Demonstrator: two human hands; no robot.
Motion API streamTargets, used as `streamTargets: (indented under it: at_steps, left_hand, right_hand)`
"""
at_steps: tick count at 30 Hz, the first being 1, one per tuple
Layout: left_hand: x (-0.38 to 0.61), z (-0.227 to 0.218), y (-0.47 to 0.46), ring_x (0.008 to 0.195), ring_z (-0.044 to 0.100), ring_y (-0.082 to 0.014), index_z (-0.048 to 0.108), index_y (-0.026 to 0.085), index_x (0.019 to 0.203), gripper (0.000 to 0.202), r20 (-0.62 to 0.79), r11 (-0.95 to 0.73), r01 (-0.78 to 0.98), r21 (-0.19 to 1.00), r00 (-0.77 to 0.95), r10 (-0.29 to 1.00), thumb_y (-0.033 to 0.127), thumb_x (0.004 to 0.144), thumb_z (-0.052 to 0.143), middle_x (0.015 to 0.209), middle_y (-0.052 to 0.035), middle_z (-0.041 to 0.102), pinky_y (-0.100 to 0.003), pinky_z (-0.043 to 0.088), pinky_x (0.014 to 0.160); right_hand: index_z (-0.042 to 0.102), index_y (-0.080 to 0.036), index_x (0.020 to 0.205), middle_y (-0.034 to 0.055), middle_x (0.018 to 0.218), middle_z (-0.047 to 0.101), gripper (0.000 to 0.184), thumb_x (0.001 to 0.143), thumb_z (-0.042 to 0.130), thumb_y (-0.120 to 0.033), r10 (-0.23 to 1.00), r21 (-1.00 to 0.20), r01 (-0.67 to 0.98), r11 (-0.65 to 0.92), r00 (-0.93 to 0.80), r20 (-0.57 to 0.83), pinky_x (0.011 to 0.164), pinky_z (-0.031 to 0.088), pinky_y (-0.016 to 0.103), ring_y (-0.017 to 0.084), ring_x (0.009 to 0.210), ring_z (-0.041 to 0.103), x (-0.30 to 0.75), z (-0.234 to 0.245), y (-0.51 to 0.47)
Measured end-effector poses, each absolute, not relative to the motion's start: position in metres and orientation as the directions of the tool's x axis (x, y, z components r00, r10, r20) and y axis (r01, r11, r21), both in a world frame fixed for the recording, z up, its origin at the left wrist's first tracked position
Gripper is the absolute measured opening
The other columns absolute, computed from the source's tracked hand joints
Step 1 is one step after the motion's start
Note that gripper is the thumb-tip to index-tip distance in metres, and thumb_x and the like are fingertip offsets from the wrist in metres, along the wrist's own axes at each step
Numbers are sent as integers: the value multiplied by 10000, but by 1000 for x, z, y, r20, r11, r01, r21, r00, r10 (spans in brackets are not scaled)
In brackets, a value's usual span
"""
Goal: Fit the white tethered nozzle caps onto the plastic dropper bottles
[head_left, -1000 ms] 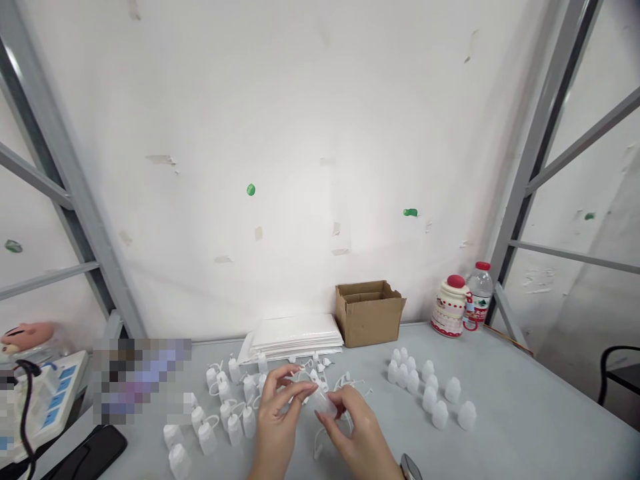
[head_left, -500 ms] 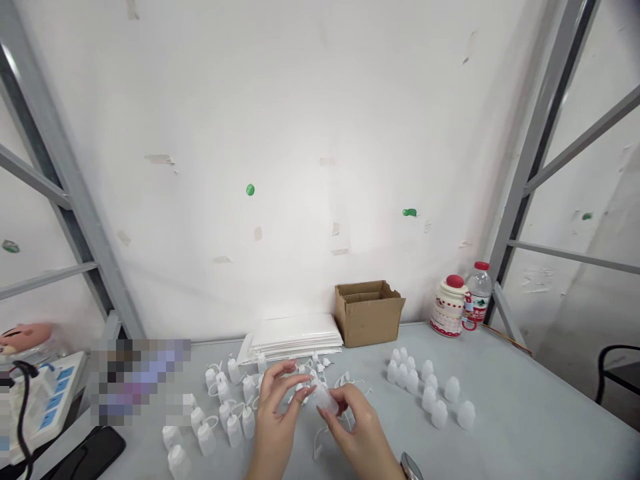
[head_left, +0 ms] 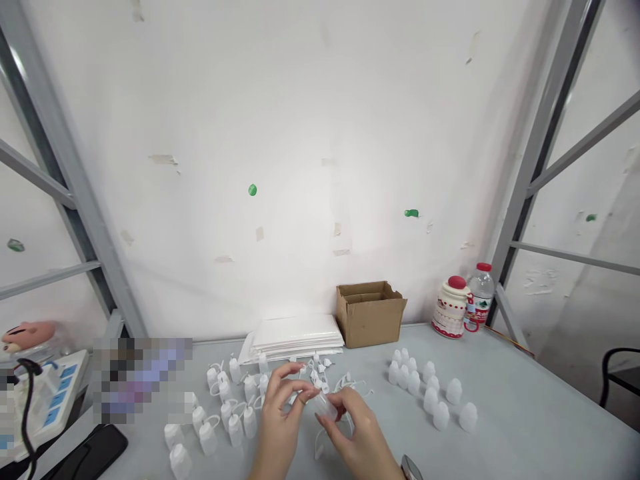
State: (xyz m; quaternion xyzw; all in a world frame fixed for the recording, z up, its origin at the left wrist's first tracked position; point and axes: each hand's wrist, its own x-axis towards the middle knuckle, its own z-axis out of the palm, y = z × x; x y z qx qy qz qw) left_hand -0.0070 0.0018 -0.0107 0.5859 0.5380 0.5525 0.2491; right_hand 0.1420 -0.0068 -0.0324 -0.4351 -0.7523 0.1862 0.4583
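Note:
A small translucent white plastic bottle (head_left: 325, 405) is held tilted above the table in front of me. My right hand (head_left: 353, 420) grips its body between thumb and fingers. At the bottle's neck end, the thumb and index finger of my left hand (head_left: 287, 403) pinch together; the other fingers are raised and curled. Whether a cap sits between those fingertips is hard to make out. Loose white caps with straps (head_left: 320, 373) lie in a pile just behind the hands. Several capped bottles (head_left: 235, 430) stand to the left, some with looped straps.
Several bottles without caps (head_left: 430, 400) stand on the grey table at the right. Along the wall are a stack of white sheets (head_left: 295, 333), an open cardboard box (head_left: 373, 317), a decorated jar (head_left: 450, 310) and a water bottle (head_left: 481, 293). A black phone (head_left: 93, 453) lies front left.
The left thumb and index finger have closed in a little at the bottle's neck. The bottle stays in the right hand in nearly the same place. The view has shifted slightly.

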Motion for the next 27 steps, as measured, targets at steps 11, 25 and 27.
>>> streamTargets:
  at_steps: [11, 25, 27]
  left_hand:
    - [-10, -11, 4, 1065, 495, -257, 631, 236, 616, 242, 365, -269, 333, 904, -269, 892, 422, 730, 527, 1021, -52, 524, -396, 420, 893]
    - [-8, -10, 4, 1056, 507, -271, 704, 263, 650, 157, 402, -335, 320, 886, -171, 899, 407, 649, 642, 1029, -54, 544, -412, 409, 923]
    - [-8, -8, 4, 1010, 536, -268, 707, 256, 613, 175, 388, -332, 291, 897, -162, 907, 414, 649, 641, 1012, -60, 550, -393, 445, 875]
  right_hand:
    - [572, -171, 841, 35, 727, 592, 108, 818, 515, -261, 840, -685, 510, 520, -158, 519, 638, 470, 262, 157, 669, 569, 144, -26, -6]
    - [574, -177, 820, 17, 708, 581, 97, 805, 531, -263, 817, -683, 473, 557, -167, 552, 625, 469, 248, 144, 651, 565, 143, -26, -6]
    - [572, -181, 807, 11, 698, 576, 80, 801, 537, -253, 811, -675, 473, 567, -173, 559, 619, 469, 245, 143, 645, 564, 143, -25, -7]
